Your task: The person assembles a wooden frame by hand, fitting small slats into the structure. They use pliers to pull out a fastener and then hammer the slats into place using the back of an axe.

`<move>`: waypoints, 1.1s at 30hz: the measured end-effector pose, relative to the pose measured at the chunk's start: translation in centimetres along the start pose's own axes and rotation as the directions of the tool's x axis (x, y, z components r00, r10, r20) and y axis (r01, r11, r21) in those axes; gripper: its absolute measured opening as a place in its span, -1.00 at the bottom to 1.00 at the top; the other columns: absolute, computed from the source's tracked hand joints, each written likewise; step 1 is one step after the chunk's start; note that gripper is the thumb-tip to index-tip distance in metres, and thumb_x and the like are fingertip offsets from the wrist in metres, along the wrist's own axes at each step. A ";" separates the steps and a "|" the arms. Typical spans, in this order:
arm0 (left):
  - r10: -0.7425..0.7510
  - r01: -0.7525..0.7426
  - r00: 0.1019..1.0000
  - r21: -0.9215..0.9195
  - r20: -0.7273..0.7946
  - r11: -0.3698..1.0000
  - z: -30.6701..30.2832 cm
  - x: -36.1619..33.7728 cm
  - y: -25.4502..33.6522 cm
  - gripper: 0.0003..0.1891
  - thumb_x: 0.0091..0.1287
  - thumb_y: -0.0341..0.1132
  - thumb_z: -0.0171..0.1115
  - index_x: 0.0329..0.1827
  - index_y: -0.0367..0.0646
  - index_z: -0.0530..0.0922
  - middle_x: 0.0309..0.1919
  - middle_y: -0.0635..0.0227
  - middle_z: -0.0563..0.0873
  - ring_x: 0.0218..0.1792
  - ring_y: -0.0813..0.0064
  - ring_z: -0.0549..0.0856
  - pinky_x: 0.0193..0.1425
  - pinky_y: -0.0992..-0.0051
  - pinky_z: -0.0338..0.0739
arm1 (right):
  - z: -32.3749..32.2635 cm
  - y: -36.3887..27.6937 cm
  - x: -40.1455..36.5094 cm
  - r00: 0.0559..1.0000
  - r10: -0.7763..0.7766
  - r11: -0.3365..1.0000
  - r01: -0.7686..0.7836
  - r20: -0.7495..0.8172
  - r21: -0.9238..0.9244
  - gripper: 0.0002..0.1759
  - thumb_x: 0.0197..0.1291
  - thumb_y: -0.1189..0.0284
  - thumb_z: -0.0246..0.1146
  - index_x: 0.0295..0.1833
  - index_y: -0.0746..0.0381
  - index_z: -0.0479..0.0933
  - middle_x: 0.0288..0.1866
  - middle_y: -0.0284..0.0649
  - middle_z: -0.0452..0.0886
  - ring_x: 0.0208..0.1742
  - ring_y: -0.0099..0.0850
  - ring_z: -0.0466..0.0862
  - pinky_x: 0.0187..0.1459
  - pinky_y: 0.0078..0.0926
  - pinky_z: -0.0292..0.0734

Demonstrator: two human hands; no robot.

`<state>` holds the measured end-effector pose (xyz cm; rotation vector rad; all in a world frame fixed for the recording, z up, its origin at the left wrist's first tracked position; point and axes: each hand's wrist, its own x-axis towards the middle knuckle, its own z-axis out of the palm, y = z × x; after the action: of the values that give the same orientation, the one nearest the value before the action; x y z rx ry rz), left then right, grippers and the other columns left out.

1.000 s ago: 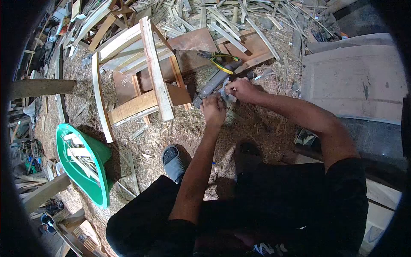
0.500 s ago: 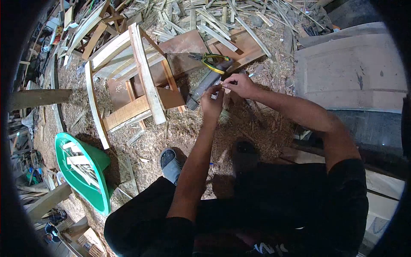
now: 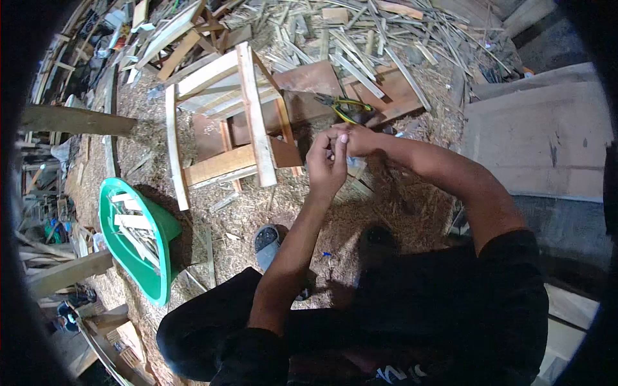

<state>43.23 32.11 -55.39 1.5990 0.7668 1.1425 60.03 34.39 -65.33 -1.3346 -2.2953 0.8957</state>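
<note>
Head view: left hand [image 3: 327,161] and right hand [image 3: 362,139] meet, fingers curled in close; can't tell what, if anything, they grip. Pliers [image 3: 335,104] lie just beyond the right hand, the nearer one, long axis slanting from head at upper left to handles at lower right. Wooden frame [image 3: 256,116] sits left of left hand. White shirt lettering [image 3: 388,374] too partial to read; no brand legible.

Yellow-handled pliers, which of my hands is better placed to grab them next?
Probably your right hand: it is nearer the yellow-handled pliers, whose handles lie just beyond it. Your left hand sits farther back. The hands are together; I can't tell if either holds something.
</note>
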 end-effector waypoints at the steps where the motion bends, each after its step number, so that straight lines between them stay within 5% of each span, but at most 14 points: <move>1: 0.154 -0.155 0.988 0.008 0.023 0.988 -0.4 1.1 0.7 -0.93 0.49 -0.44 0.16 -0.12 -0.28 0.53 -0.28 0.42 0.65 -0.28 0.71 0.57 -0.15 0.64 0.49 | 0.6 0.5 0.1 1.000 -0.005 0.999 0.005 0.027 0.034 -0.47 0.13 0.17 0.30 0.14 0.24 0.49 0.12 0.07 0.54 0.14 0.06 0.56 0.17 -0.04 0.45; 5: -0.062 0.063 0.995 -0.012 0.082 0.998 -2.4 3.1 7.3 -0.93 0.49 -0.46 0.13 -0.14 -0.29 0.54 -0.36 0.40 0.65 -0.36 0.70 0.59 -0.28 0.65 0.49 | 4.7 6.1 1.9 0.991 -0.103 0.988 0.112 0.091 -0.102 -0.38 0.10 0.02 0.33 0.08 0.29 0.50 0.07 0.09 0.53 0.07 0.06 0.56 0.07 0.03 0.44; 10: 0.073 -0.138 0.978 0.342 0.194 0.930 -6.3 10.4 11.5 -0.87 0.52 -0.38 0.09 -0.13 -0.28 0.51 -0.45 0.28 0.68 -0.40 0.63 0.67 -0.30 0.55 0.53 | 2.7 6.0 3.7 0.962 -0.079 0.898 0.183 0.262 -0.400 -0.26 0.07 -0.10 0.37 0.02 0.40 0.50 -0.09 0.15 0.61 -0.13 0.08 0.66 -0.09 -0.03 0.55; 11: 0.182 -0.249 0.961 0.366 0.209 0.897 -8.3 12.8 10.4 -0.91 0.45 -0.42 0.12 -0.06 -0.21 0.48 -0.40 0.09 0.71 -0.34 0.11 0.76 -0.28 0.24 0.58 | 1.0 4.5 3.8 0.952 0.041 0.920 0.083 0.304 -0.383 -0.24 0.07 -0.12 0.37 0.07 0.37 0.49 -0.08 0.15 0.61 -0.09 0.06 0.66 -0.06 -0.05 0.56; 13: 0.159 -0.254 0.964 0.553 0.214 0.793 -12.6 16.1 10.9 -0.90 0.42 -0.43 0.12 -0.09 -0.26 0.46 -0.29 -0.03 0.66 -0.23 -0.15 0.67 -0.16 0.07 0.53 | -3.3 -0.1 3.3 0.878 0.271 0.925 -0.126 0.394 -0.358 -0.18 0.07 -0.15 0.38 0.17 0.33 0.47 -0.04 0.15 0.63 -0.02 0.00 0.67 0.01 -0.10 0.57; 14: 0.329 -0.455 0.890 0.680 0.317 0.575 -16.1 17.5 9.5 -0.88 0.40 -0.43 0.12 -0.09 -0.28 0.46 -0.18 -0.08 0.60 -0.16 -0.17 0.62 -0.11 0.05 0.50 | -3.6 0.3 3.1 0.896 0.236 0.937 -0.107 0.375 -0.332 -0.19 0.07 -0.15 0.38 0.13 0.35 0.48 -0.12 0.16 0.63 -0.06 0.01 0.68 -0.03 -0.10 0.58; 15: 0.319 -0.451 0.890 0.732 0.326 0.510 -19.2 17.7 9.6 -0.87 0.40 -0.43 0.12 -0.08 -0.29 0.45 -0.12 -0.09 0.56 -0.10 -0.16 0.58 -0.05 0.04 0.47 | -3.8 1.6 2.3 0.912 0.199 0.948 -0.087 0.359 -0.305 -0.20 0.07 -0.16 0.38 0.09 0.38 0.50 -0.19 0.16 0.64 -0.10 0.02 0.69 -0.08 -0.10 0.59; 19: 0.056 -0.047 0.998 0.878 0.023 0.477 -29.8 13.8 6.6 -0.83 0.47 -0.36 0.07 -0.12 -0.32 0.41 -0.19 -0.10 0.56 -0.15 -0.09 0.57 -0.07 0.09 0.47 | -7.4 -3.0 1.5 0.850 0.405 0.914 -0.365 0.337 -0.177 -0.24 0.00 -0.09 0.45 -0.09 0.45 0.53 -0.11 0.18 0.65 -0.09 -0.01 0.69 -0.07 -0.14 0.58; 22: -0.368 0.425 0.905 0.439 -0.211 0.792 -29.4 9.1 7.2 -0.73 0.60 -0.15 -0.08 -0.06 -0.22 0.36 -0.35 0.25 0.55 -0.33 0.39 0.60 -0.21 0.30 0.54 | -6.8 -2.3 -0.2 0.866 0.419 0.895 -0.445 0.274 0.040 -0.28 0.03 -0.05 0.46 -0.03 0.41 0.54 -0.14 0.13 0.67 -0.14 -0.09 0.69 -0.07 -0.20 0.56; 24: -0.389 0.423 0.904 0.242 -0.178 0.873 -30.4 8.4 2.9 -0.62 0.57 0.02 -0.05 0.08 -0.16 0.37 -0.21 0.24 0.57 -0.26 0.46 0.63 -0.28 0.42 0.58 | -5.9 -2.1 -1.7 0.906 0.411 0.878 -0.423 0.099 0.225 -0.30 0.08 -0.05 0.46 0.00 0.40 0.56 -0.25 -0.03 0.67 -0.21 -0.23 0.67 -0.11 -0.27 0.56; 27: -0.346 0.399 0.915 0.337 -0.207 0.853 -30.3 8.9 1.9 -0.63 0.57 0.01 -0.05 0.04 -0.15 0.38 -0.32 0.30 0.57 -0.41 0.56 0.59 -0.45 0.50 0.51 | -6.1 -3.3 -1.9 0.832 0.554 0.731 -0.499 0.021 0.465 -0.35 0.10 -0.04 0.46 -0.07 0.37 0.56 -0.30 -0.15 0.64 -0.25 -0.37 0.64 -0.19 -0.36 0.55; 29: -0.258 0.329 0.942 0.433 -0.215 0.839 -30.9 11.4 0.8 -0.66 0.58 -0.07 -0.07 0.00 -0.22 0.38 -0.34 0.15 0.62 -0.41 0.29 0.64 -0.33 0.28 0.52 | -6.6 -5.3 -0.1 0.806 0.579 0.664 -0.378 -0.124 0.645 -0.41 0.11 -0.02 0.46 -0.15 0.33 0.55 -0.33 -0.22 0.62 -0.28 -0.46 0.62 -0.24 -0.43 0.53; 31: -0.230 0.298 0.954 0.506 -0.194 0.810 -31.1 14.6 0.4 -0.68 0.56 -0.13 -0.05 -0.04 -0.28 0.39 -0.35 -0.06 0.65 -0.36 0.00 0.67 -0.23 0.12 0.52 | -8.7 -7.9 1.8 0.766 0.639 0.601 -0.439 -0.071 0.668 -0.47 0.13 0.03 0.46 -0.18 0.31 0.54 -0.36 -0.27 0.61 -0.32 -0.52 0.60 -0.29 -0.49 0.50; 33: -0.278 0.279 0.955 0.611 -0.098 0.741 -31.1 18.8 1.5 -0.70 0.54 -0.13 -0.02 -0.05 -0.26 0.41 -0.39 -0.08 0.66 -0.33 -0.04 0.69 -0.22 0.10 0.52 | -10.0 -7.8 3.6 0.692 0.716 0.593 -0.537 -0.089 0.600 -0.53 0.16 0.10 0.46 -0.18 0.32 0.56 -0.41 -0.34 0.59 -0.38 -0.55 0.56 -0.36 -0.49 0.47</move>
<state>20.81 59.26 -46.00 1.9218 1.4431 0.6918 58.81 38.20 -52.78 -1.8746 -1.1343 1.2837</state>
